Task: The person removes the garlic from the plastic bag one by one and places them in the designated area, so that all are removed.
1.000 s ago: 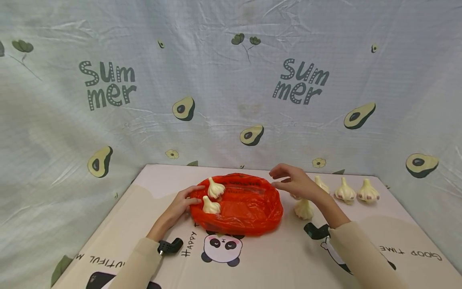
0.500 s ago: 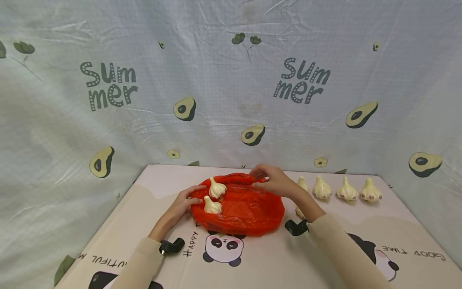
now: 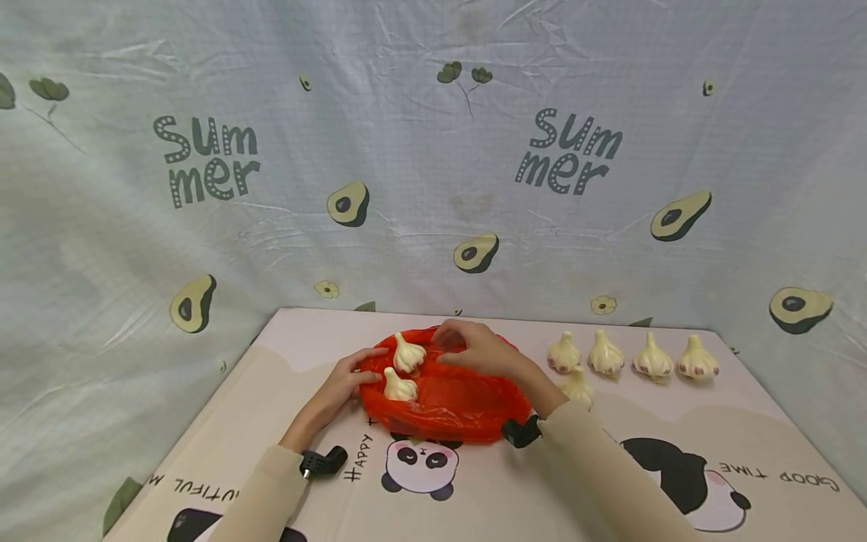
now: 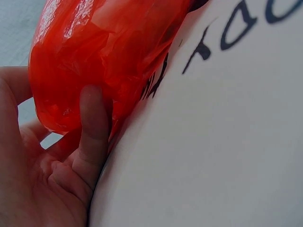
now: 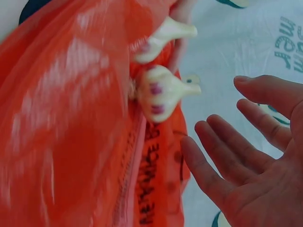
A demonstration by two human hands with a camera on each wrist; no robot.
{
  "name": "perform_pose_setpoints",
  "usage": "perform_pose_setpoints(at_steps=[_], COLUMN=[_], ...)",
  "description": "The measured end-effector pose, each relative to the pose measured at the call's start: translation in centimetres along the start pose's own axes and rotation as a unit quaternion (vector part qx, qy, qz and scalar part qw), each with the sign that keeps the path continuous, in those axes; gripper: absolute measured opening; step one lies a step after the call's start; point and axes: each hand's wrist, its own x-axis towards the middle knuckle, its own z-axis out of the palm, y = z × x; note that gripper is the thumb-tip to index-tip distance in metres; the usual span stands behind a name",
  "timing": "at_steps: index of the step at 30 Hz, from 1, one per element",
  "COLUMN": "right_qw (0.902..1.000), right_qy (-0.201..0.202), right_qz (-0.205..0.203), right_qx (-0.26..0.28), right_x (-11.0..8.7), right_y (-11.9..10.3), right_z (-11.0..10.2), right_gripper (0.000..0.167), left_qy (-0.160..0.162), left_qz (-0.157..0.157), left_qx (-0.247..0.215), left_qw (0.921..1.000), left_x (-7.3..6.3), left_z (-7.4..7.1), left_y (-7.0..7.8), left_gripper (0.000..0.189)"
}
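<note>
Head view: looks forward and down from above, set well back, covering the worktop (image 3: 501, 497) and cloth (image 3: 406, 150) behind. Left wrist view: tilted, close on the bag (image 4: 104, 47). Right wrist view: tilted, also close; shares two garlic bulbs (image 5: 161, 92) with the head view.

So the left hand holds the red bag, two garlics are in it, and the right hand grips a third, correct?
No: the right hand is empty, per the right wrist view. The left hand does hold the bag, with two garlics in it.
</note>
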Motion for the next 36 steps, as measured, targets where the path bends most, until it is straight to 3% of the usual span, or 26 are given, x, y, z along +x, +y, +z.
perform_pose_setpoints(at_steps=[8, 22, 36], right_qw=[0.9992, 0.9930, 0.9787], right_qy=[-0.032, -0.109, -0.191], right_qz=[0.007, 0.024, 0.074], right_qx=[0.023, 0.041, 0.005], right_x=[1.2, 2.8, 4.6], right_y=[-0.5, -1.1, -1.7], right_z=[2.1, 4.0, 4.6], right_gripper=[0.036, 0.033, 0.035], left_qy=[-0.002, -0.009, -0.010], left_qz=[0.002, 0.009, 0.008], left_qx=[-0.001, 0.000, 0.003], left_qw=[1.0000, 0.9999, 0.9999], left_x=[0.0, -0.1, 0.0], left_z=[0.0, -0.2, -0.3], left_y=[0.1, 0.1, 0.1], left_gripper=[0.054, 0.054, 0.055])
